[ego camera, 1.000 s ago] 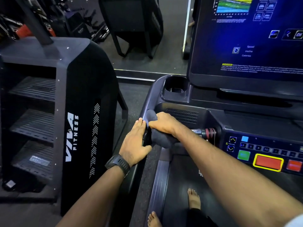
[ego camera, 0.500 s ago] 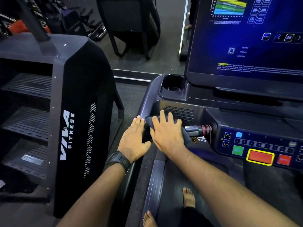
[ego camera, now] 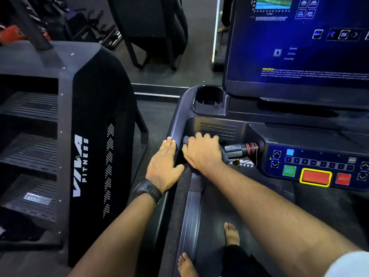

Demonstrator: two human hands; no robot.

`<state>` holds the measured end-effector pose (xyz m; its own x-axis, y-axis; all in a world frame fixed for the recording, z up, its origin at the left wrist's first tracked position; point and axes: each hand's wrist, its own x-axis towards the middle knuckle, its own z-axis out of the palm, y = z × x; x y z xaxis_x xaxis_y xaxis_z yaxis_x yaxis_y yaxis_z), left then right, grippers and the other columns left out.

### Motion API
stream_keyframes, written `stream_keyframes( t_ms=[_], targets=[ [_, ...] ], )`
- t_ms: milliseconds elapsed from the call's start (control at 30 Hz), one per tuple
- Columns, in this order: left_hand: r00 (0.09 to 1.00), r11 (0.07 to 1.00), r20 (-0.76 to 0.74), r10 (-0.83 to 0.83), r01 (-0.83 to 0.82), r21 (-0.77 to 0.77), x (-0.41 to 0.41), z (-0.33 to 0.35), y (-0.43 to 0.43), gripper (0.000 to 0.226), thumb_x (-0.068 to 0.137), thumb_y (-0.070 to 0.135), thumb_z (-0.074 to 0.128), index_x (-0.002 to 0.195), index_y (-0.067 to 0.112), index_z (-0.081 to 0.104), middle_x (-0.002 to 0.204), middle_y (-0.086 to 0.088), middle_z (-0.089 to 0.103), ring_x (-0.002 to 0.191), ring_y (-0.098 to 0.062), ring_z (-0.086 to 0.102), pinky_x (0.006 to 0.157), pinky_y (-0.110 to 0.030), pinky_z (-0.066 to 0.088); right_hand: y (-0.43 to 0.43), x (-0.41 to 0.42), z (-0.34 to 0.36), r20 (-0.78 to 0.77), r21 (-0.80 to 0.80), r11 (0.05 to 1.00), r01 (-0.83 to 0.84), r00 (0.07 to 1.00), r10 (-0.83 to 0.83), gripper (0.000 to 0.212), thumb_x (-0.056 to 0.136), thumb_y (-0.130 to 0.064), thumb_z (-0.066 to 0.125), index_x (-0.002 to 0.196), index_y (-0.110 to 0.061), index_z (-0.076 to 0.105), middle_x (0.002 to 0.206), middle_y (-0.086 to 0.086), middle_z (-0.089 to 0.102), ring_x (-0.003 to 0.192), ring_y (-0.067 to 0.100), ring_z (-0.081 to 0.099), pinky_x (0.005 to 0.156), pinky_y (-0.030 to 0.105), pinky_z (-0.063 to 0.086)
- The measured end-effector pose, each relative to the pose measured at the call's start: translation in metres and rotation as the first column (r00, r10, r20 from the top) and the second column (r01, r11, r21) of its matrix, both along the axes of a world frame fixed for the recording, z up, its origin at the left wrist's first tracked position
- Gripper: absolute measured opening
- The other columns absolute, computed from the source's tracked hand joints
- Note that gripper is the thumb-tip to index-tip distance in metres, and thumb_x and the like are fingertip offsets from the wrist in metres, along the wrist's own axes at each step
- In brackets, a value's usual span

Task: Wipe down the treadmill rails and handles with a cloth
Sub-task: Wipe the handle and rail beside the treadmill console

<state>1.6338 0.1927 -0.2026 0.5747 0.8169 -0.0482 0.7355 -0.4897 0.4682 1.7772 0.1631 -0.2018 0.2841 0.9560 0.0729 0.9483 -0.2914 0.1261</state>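
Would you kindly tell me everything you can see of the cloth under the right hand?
The cloth is dark grey, soft-looking fabric, bunched and mostly hidden beneath the right hand, which lies palm down and presses on it. Only its edges show: a fold beside the index finger and a strip along the hand's right side. It sits at the console's left corner, below the vent slots, beside the side rail and against the grey horizontal handle.

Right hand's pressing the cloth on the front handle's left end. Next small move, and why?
Probably slide the right hand and cloth rightward along the handle bar toward the red cord: the cloth covers only the bar's left end, the metal stretch beside it lies bare, and the left hand rests on the side rail, bracing.
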Motion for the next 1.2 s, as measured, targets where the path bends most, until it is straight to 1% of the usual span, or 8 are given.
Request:
stream_keyframes(
  t_ms=[167, 400, 533, 633, 733, 900, 1133, 1200],
  targets=[
    [1.000, 1.000, -0.029, 0.002, -0.001, 0.020, 0.000, -0.004, 0.001, 0.085, 0.082, 0.023, 0.060, 0.158, 0.014, 0.023, 0.167, -0.002, 0.012, 0.153, -0.012, 0.008, 0.120, -0.030, 0.020, -0.032, -0.006, -0.021, 0.011, 0.091, 0.996, -0.018, 1.000, 0.017, 0.034, 0.096, -0.044, 0.044, 0.107, -0.016, 0.059, 0.096, 0.008, 0.065, 0.092, 0.033, 0.059, 0.083, 0.049, 0.043],
    [0.998, 1.000, -0.059, -0.018, 0.019, 0.024, 0.000, -0.005, 0.002, 0.087, 0.083, 0.026, 0.059, 0.159, 0.013, 0.018, 0.168, -0.003, 0.008, 0.154, -0.014, 0.005, 0.121, -0.036, 0.026, 0.010, -0.008, 0.001, -0.112, -0.045, 0.992, 0.121, 0.986, -0.126, 0.032, 0.093, -0.041, 0.046, 0.100, -0.018, 0.069, 0.103, 0.008, 0.070, 0.095, 0.031, 0.063, 0.083, 0.043, 0.039],
    [0.997, 0.999, -0.078, -0.021, 0.024, 0.032, 0.002, -0.005, 0.001, 0.085, 0.086, 0.030, 0.057, 0.159, 0.011, 0.018, 0.168, -0.005, 0.007, 0.154, -0.015, 0.005, 0.122, -0.037, 0.024, -0.037, -0.011, -0.024, 0.018, 0.062, 0.998, 0.027, 0.999, -0.028, 0.039, 0.090, -0.046, 0.047, 0.109, -0.015, 0.063, 0.101, 0.008, 0.064, 0.097, 0.033, 0.057, 0.089, 0.050, 0.040],
    [0.993, 0.998, -0.113, -0.027, 0.033, 0.047, 0.003, -0.005, 0.003, 0.087, 0.084, 0.035, 0.052, 0.159, 0.010, 0.016, 0.168, -0.007, 0.007, 0.154, -0.017, 0.005, 0.122, -0.039, 0.023, -0.021, -0.004, -0.011, -0.035, 0.003, 1.000, 0.010, 0.999, -0.010, 0.036, 0.088, -0.045, 0.047, 0.101, -0.017, 0.065, 0.100, 0.008, 0.067, 0.094, 0.032, 0.060, 0.084, 0.046, 0.040],
    [0.988, 0.997, -0.152, -0.036, 0.045, 0.058, 0.002, -0.007, 0.004, 0.093, 0.078, 0.038, 0.048, 0.159, 0.010, 0.014, 0.168, -0.008, 0.005, 0.155, -0.019, 0.004, 0.121, -0.043, 0.025, 0.019, 0.005, 0.015, -0.185, -0.157, 0.980, 0.125, 0.971, -0.154, 0.035, 0.092, -0.044, 0.046, 0.100, -0.020, 0.071, 0.106, 0.007, 0.071, 0.100, 0.031, 0.065, 0.082, 0.042, 0.040],
    [0.992, 0.997, -0.128, -0.019, 0.028, 0.066, 0.002, -0.009, 0.004, 0.090, 0.079, 0.042, 0.041, 0.159, 0.010, 0.017, 0.168, -0.007, 0.008, 0.154, -0.017, 0.006, 0.122, -0.043, 0.024, -0.033, -0.006, -0.018, -0.014, 0.061, 0.997, 0.056, 0.998, -0.055, 0.040, 0.088, -0.048, 0.047, 0.105, -0.016, 0.063, 0.100, 0.007, 0.064, 0.095, 0.031, 0.056, 0.085, 0.047, 0.038],
    [0.992, 0.997, -0.125, -0.022, 0.030, 0.068, 0.002, -0.009, 0.005, 0.095, 0.071, 0.042, 0.040, 0.158, 0.010, 0.020, 0.167, -0.007, 0.010, 0.154, -0.018, 0.009, 0.121, -0.040, 0.027, 0.007, 0.001, 0.006, -0.107, -0.069, 0.988, 0.136, 0.984, -0.143, 0.042, 0.090, -0.050, 0.046, 0.106, -0.018, 0.069, 0.109, 0.006, 0.070, 0.103, 0.030, 0.061, 0.084, 0.043, 0.038],
    [0.992, 0.997, -0.125, -0.017, 0.026, 0.069, 0.002, -0.010, 0.004, 0.093, 0.074, 0.042, 0.042, 0.158, 0.011, 0.020, 0.167, -0.007, 0.010, 0.154, -0.018, 0.009, 0.120, -0.040, 0.028, -0.005, -0.002, -0.001, -0.095, -0.031, 0.989, 0.148, 0.984, -0.150, 0.042, 0.090, -0.050, 0.046, 0.107, -0.018, 0.067, 0.108, 0.006, 0.068, 0.101, 0.030, 0.059, 0.084, 0.044, 0.038]
  ],
)
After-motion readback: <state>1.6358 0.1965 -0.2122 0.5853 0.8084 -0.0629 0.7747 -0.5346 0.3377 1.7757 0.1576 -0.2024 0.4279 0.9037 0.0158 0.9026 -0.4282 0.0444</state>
